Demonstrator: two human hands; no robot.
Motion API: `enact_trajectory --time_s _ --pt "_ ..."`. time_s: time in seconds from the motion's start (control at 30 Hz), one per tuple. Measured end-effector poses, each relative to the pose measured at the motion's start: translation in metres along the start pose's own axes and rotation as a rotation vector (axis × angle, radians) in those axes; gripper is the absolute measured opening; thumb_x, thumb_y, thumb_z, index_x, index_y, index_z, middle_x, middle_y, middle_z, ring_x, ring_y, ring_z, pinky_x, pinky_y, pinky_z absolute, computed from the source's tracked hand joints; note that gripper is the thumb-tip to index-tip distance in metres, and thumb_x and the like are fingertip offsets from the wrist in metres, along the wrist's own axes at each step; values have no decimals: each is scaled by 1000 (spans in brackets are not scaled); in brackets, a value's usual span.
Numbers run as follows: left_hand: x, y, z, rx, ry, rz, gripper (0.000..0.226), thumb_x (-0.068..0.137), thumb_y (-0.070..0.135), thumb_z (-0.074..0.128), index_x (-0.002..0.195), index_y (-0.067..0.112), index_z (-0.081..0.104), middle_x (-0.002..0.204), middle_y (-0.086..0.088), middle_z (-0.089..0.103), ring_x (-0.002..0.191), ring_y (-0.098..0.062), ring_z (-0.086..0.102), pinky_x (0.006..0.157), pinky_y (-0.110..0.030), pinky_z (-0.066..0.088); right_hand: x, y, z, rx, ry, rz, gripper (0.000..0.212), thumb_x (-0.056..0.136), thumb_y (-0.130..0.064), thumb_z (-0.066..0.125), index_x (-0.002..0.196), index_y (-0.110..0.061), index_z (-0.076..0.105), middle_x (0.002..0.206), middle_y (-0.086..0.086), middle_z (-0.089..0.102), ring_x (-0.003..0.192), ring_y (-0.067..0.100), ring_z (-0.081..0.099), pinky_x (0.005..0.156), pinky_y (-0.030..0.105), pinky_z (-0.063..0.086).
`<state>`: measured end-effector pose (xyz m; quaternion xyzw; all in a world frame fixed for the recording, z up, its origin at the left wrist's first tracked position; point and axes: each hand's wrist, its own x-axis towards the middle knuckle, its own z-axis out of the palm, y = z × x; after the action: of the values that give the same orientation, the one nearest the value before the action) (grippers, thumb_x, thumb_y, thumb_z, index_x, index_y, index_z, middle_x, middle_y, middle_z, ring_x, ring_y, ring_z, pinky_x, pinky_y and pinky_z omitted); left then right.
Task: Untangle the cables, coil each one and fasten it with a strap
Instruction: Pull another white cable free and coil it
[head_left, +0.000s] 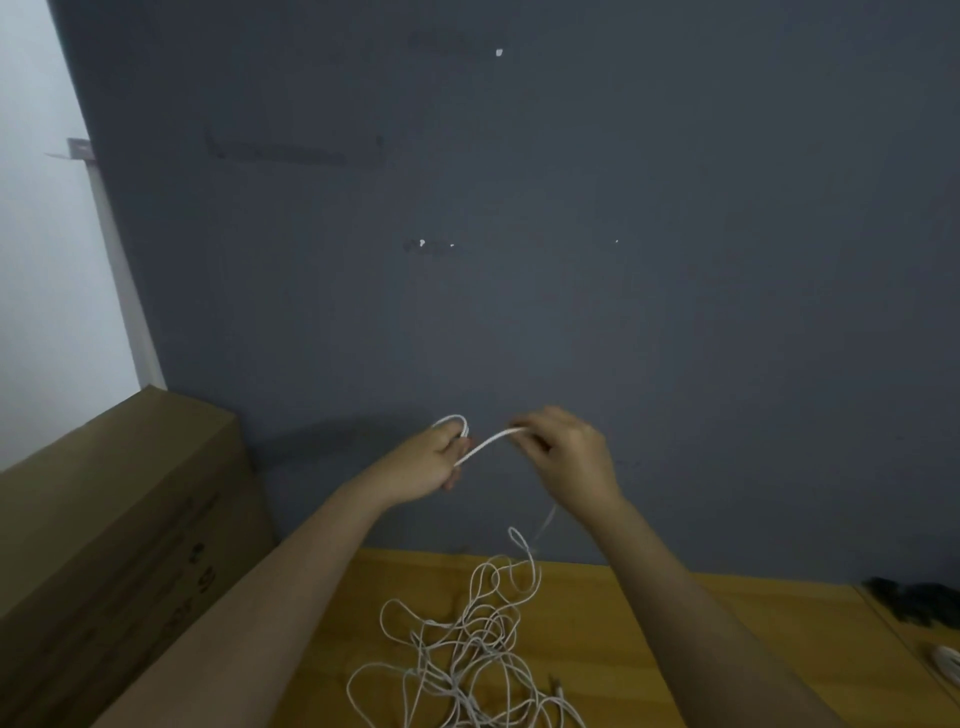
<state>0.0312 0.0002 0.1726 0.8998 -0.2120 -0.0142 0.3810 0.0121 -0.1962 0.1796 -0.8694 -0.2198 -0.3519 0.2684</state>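
I hold both hands up in front of the grey wall, above the far edge of the desk. My left hand has its fingers curled round a small loop of the white cable, the loop standing up past my knuckles. My right hand pinches the same cable just beside it, so the short run between my two grips arches from lower left up to the right. From my right hand a blurred strand drops down to the tangle, which lies spread in loose loops on the yellow desk between my forearms, reaching the near edge of view. A brown box stands at the left, touching the wall; dark printing shows on its side, but I cannot read it. At the far right of the desk lie dark objects too blurred to name, and something white at the edge of view. The desk shows open wood on the right of the tangle.
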Motion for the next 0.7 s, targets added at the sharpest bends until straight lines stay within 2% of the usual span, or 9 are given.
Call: enact_trajectory --time_s 0.07,0.13,0.23,0.3,0.37,0.47,0.57,0.63,0.7 --pt "-4 2 -4 -166 -22 -12 44 102 47 27 87 20 58 51 8 44 46 -6 38 53 -23 34 13 6 -6 324 -11 267 6 88 -15 67 87 -15 73 66 -6 64 58 10 55 55 25 44" --pt "-7 9 -10 -410 -89 7 53 96 58 28 74 18 55 50 5 35 45 -11 29 47 -20 30 19 4 -7 646 -132 429 14 93 -10 58 94 -17 71 51 -10 51 43 6 41 44 18 35" --pt "-7 22 -17 -663 -162 46 48 92 57 36 57 25 42 49 3 22 42 -11 15 40 -18 21 17 1 -4 840 -324 526 38 91 -4 52 121 -23 63 59 -6 45 44 7 30 42 18 26" --pt "-7 27 -19 -759 -153 9 49 87 57 40 50 25 40 45 7 20 40 -8 12 38 -18 18 13 -3 0 910 -468 505 41 84 -14 55 123 -22 62 55 -8 43 46 8 25 44 21 21" --pt "-7 29 -21 -825 -113 -50 50 86 59 40 48 25 36 44 7 18 38 -8 11 37 -18 17 9 -10 4 983 -534 455 33 85 -30 59 114 -17 66 51 -7 35 45 9 22 44 21 19" --pt "-5 27 -22 -810 5 -121 52 92 56 40 52 25 33 46 7 19 39 -8 13 38 -18 17 4 -18 10 983 -447 446 40 86 -56 57 85 -18 69 49 -6 31 42 9 22 43 19 22" --pt "-2 26 -22 -791 90 -163 50 95 53 43 56 22 34 47 7 22 41 -9 18 40 -19 23 4 -25 18 998 -373 514 50 87 -62 48 70 -18 62 50 -1 34 41 10 22 42 21 22" --pt "2 27 -23 -775 108 -176 50 96 52 42 58 20 36 46 7 23 41 -10 19 44 -19 27 7 -32 22 1146 -347 623 55 90 -62 39 66 -17 58 56 3 40 39 9 21 40 21 20" --pt "4 29 -26 -745 119 -164 50 98 50 40 59 19 38 47 7 25 43 -10 20 52 -22 29 12 -36 25 1251 -297 718 55 96 -57 33 61 -18 53 54 0 41 37 7 20 38 20 19"
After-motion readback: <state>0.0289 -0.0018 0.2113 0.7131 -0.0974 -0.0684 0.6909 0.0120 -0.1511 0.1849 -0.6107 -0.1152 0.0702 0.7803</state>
